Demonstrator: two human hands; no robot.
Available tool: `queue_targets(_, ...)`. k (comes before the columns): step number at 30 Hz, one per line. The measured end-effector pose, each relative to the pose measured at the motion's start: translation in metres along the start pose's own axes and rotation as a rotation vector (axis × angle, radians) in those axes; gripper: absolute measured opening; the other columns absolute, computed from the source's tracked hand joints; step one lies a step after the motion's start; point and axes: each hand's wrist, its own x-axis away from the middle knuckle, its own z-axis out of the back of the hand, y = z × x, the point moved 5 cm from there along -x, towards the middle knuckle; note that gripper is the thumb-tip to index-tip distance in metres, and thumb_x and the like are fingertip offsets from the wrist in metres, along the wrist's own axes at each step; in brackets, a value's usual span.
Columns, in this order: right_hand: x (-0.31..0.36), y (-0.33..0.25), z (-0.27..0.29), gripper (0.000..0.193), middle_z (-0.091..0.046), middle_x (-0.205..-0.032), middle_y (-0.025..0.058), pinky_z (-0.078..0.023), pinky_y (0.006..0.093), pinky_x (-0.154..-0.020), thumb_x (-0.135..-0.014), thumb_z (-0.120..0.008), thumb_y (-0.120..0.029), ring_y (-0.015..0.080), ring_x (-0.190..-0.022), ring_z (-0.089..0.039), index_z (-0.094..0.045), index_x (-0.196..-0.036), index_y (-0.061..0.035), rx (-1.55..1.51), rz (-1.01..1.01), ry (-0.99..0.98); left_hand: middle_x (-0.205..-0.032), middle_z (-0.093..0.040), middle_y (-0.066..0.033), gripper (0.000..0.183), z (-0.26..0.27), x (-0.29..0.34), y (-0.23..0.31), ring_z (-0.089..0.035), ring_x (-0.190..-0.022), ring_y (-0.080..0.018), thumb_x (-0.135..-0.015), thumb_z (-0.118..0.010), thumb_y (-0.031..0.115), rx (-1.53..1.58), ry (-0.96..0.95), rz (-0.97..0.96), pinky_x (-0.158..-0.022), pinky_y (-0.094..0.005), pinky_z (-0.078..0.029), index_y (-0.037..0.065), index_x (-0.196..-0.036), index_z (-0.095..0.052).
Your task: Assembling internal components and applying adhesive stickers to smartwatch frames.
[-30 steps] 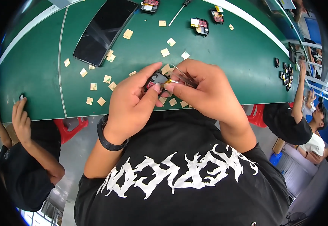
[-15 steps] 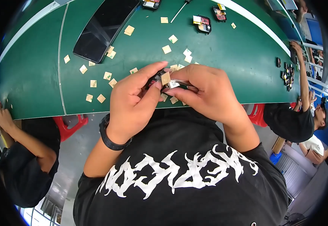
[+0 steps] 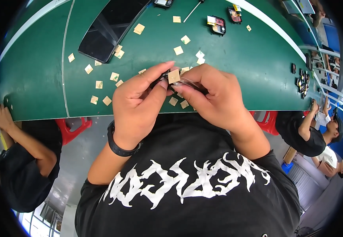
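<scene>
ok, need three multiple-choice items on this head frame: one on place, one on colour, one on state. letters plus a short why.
1. Where does the large black flat panel lie?
A. On the green table, up and left of the hands
B. On the person's lap
C. At the table's far right end

2. What colour is the table top?
A. White
B. Green
C. Red

3. How is the small tan square held?
A. Lying loose on the table, untouched
B. Pinched at the fingertips where both hands meet
C. Stuck to the wristband

Answers:
1. A: the panel rests on the table beyond the left hand, toward the upper left.
2. B: the surface is green with a pale stripe.
3. B: the left hand and right hand meet around it, above the table edge, with a small dark part between them.
</scene>
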Motion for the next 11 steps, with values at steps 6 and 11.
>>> queue_targets(6, -0.004, 0.007, -0.001, 0.009, -0.07, -0.086, 0.0072, -0.052, 0.0311, -0.058, -0.085, -0.076, -0.003, 0.0207, -0.069, -0.068, -0.07, -0.092, -0.0042, 0.105, 0.152, 0.079, -0.119, -0.07, -0.0117, 0.037, -0.002, -0.003, 0.0, -0.068, -0.102, -0.0136, -0.098, -0.053, -0.008, 0.037, -0.016, -0.03, -0.089, -0.0272, -0.057, -0.001, -0.132, -0.064)
queue_targets(11, -0.007, 0.017, -0.002, 0.017, -0.07, -0.088, 0.0095, -0.052, 0.0317, -0.059, -0.085, -0.077, -0.003, 0.0174, -0.071, -0.068, -0.075, -0.101, -0.0058, 0.024, 0.073, 0.017, -0.132, -0.063, -0.0181, 0.044, 0.005, -0.003, -0.004, -0.066, -0.109, -0.018, -0.099, -0.049, -0.008, -0.096, -0.145, -0.005, -0.096, -0.0315, -0.055, -0.005, -0.143, -0.051)
